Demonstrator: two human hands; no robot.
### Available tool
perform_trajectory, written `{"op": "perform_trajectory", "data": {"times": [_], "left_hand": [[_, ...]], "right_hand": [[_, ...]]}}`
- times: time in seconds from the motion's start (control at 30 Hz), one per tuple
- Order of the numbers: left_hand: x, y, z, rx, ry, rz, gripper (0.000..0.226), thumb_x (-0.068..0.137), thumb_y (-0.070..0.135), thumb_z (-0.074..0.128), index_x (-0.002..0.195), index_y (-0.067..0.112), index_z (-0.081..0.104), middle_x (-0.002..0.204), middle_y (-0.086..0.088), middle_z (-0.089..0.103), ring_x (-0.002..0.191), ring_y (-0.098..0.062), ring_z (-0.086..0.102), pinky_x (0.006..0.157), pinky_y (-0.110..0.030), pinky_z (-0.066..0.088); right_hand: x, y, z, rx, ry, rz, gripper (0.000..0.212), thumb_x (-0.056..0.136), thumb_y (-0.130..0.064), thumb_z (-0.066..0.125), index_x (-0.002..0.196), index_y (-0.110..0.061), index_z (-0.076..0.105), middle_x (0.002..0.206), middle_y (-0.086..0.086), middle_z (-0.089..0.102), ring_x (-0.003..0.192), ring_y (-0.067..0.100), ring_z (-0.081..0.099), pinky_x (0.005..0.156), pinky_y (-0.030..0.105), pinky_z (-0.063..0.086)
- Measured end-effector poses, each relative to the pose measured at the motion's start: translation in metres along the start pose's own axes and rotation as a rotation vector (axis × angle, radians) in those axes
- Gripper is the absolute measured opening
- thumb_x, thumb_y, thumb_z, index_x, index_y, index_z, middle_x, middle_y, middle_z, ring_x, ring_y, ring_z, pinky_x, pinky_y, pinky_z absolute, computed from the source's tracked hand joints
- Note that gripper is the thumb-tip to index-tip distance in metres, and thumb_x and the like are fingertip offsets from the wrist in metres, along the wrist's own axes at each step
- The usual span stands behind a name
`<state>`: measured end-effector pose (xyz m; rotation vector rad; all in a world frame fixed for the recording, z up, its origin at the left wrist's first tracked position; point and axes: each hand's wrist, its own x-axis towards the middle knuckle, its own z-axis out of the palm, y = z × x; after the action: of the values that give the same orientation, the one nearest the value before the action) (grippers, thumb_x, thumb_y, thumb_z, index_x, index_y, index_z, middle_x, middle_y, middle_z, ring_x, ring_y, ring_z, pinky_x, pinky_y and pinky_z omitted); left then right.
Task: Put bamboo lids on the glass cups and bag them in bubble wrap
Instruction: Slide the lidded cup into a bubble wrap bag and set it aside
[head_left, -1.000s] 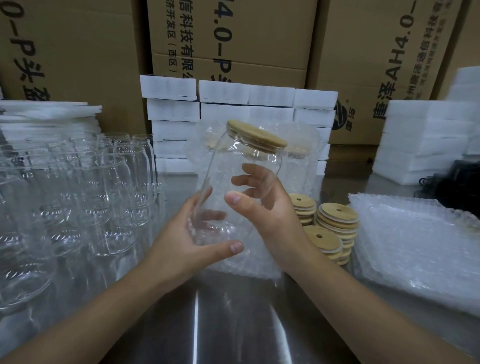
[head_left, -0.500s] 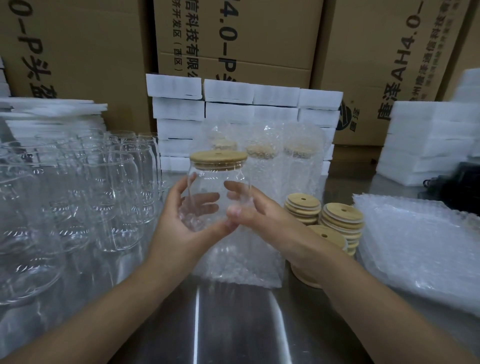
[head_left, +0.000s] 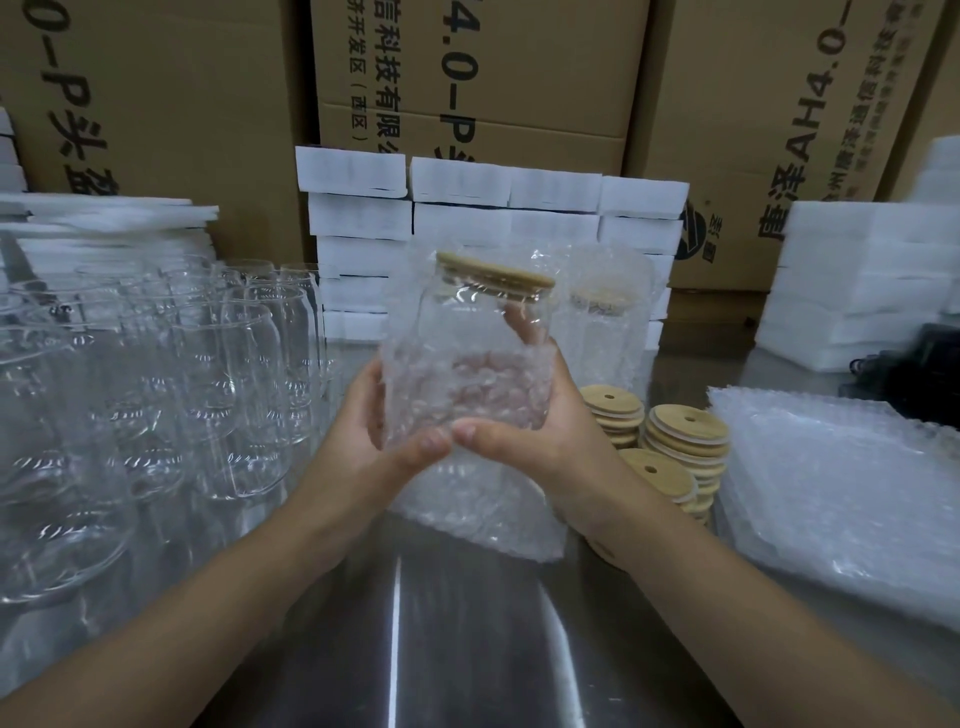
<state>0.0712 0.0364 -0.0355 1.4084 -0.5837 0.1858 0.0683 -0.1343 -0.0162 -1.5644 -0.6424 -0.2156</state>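
You hold the cup (head_left: 467, 322) up over the middle of the desk (head_left: 467, 654), between both hands. Its lid (head_left: 496, 274) sits on the mouth, tilted a little with the cup. The lower half of the cup is inside a bubble bag (head_left: 462, 395), and the upper half and the lid stand clear of it.

Your left hand (head_left: 363, 452) grips the wrapped part from the left, with the thumb in front. Your right hand (head_left: 545, 441) grips it from the right, and its fingers show through the glass behind. Your two thumb tips meet at the cup's base. More bubble wrap runs from under your hands down to the desk, but I cannot tell whether it is the same bag.

Empty cups (head_left: 208, 374) crowd the desk's left side. Stacks of lids (head_left: 685, 441) stand just right of your right wrist, and a pile of bags (head_left: 841, 493) lies at the right edge. A wrapped cup (head_left: 608, 312) stands behind, before the foam blocks (head_left: 467, 208) and cartons (head_left: 493, 78).
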Motion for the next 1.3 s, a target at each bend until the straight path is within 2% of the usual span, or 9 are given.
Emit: {"op": "perform_trajectory", "data": {"times": [0.2,0.57,0.73,0.87,0.97,1.03,1.1,1.2,1.3], "left_hand": [[-0.005,-0.007,0.001,0.078,-0.216,-0.096,0.086,0.049,0.029,0.085,0.126,0.023,0.048,0.114,0.01,0.071,0.103,-0.011,0.069,0.076,-0.016,0.054],[-0.005,-0.011,0.005,0.056,-0.081,-0.015,0.086,0.049,0.034,0.081,0.127,0.01,0.051,0.11,0.001,0.073,0.101,-0.015,0.07,0.076,-0.018,0.053],[-0.004,-0.007,0.004,0.03,0.008,0.022,0.083,0.05,0.04,0.082,0.124,0.015,0.054,0.107,0.004,0.074,0.098,-0.013,0.071,0.074,-0.016,0.053],[-0.003,-0.006,0.004,0.049,0.124,0.065,0.095,0.045,0.047,0.085,0.126,0.008,0.055,0.107,-0.002,0.074,0.099,-0.018,0.071,0.078,-0.021,0.054],[-0.002,-0.003,0.004,0.026,0.205,0.109,0.08,0.056,0.045,0.077,0.124,0.009,0.057,0.108,-0.006,0.073,0.102,-0.022,0.07,0.086,-0.034,0.054],[-0.002,-0.001,0.004,0.023,0.235,0.112,0.081,0.058,0.047,0.078,0.127,0.011,0.056,0.114,-0.009,0.071,0.106,-0.026,0.068,0.096,-0.048,0.051],[0.0,0.002,0.002,-0.021,0.253,0.102,0.088,0.053,0.052,0.085,0.129,0.019,0.054,0.118,-0.007,0.069,0.11,-0.025,0.066,0.098,-0.05,0.048],[0.003,0.005,-0.003,-0.084,0.199,0.085,0.092,0.045,0.065,0.087,0.125,0.033,0.052,0.123,-0.002,0.067,0.115,-0.023,0.064,0.095,-0.044,0.049],[0.004,0.002,-0.004,-0.048,0.154,0.049,0.112,0.038,0.072,0.085,0.133,0.027,0.046,0.12,0.002,0.069,0.112,-0.019,0.066,0.088,-0.036,0.054]], "right_hand": [[0.002,-0.005,-0.004,0.152,0.067,-0.003,0.084,0.06,-0.025,0.079,0.134,-0.021,0.04,0.116,0.007,0.066,0.11,0.028,0.064,0.095,0.048,0.051],[0.002,-0.008,-0.009,-0.096,-0.054,0.089,0.087,0.066,-0.045,0.077,0.141,-0.028,0.037,0.125,-0.008,0.063,0.114,0.01,0.062,0.091,0.028,0.053],[0.003,-0.006,-0.008,-0.161,-0.044,0.139,0.112,0.053,-0.07,0.078,0.147,-0.035,0.028,0.145,-0.003,0.047,0.136,0.018,0.043,0.109,0.048,0.039],[0.001,-0.003,-0.009,-0.236,-0.176,0.173,0.097,0.061,-0.055,0.081,0.142,-0.037,0.03,0.124,-0.023,0.06,0.116,-0.002,0.057,0.092,0.021,0.05],[-0.002,-0.005,-0.001,-0.336,-0.272,0.212,0.089,0.06,-0.052,0.085,0.119,-0.072,0.022,0.115,-0.052,0.046,0.11,-0.025,0.046,0.083,-0.001,0.04],[-0.005,-0.002,0.004,-0.382,-0.265,0.209,0.09,0.061,-0.05,0.086,0.116,-0.073,0.019,0.109,-0.059,0.04,0.107,-0.033,0.039,0.079,-0.008,0.033],[-0.006,0.005,0.006,-0.377,-0.215,0.176,0.095,0.062,-0.046,0.087,0.131,-0.054,0.023,0.119,-0.048,0.045,0.113,-0.026,0.042,0.086,-0.003,0.036],[-0.005,0.008,0.008,-0.296,-0.15,0.174,0.105,0.062,-0.033,0.087,0.145,-0.03,0.023,0.133,-0.016,0.053,0.121,-0.001,0.053,0.103,0.026,0.045],[-0.004,0.003,0.007,-0.185,-0.071,0.17,0.1,0.064,-0.018,0.085,0.144,-0.022,0.025,0.128,-0.003,0.06,0.114,0.007,0.062,0.094,0.025,0.052]]}}
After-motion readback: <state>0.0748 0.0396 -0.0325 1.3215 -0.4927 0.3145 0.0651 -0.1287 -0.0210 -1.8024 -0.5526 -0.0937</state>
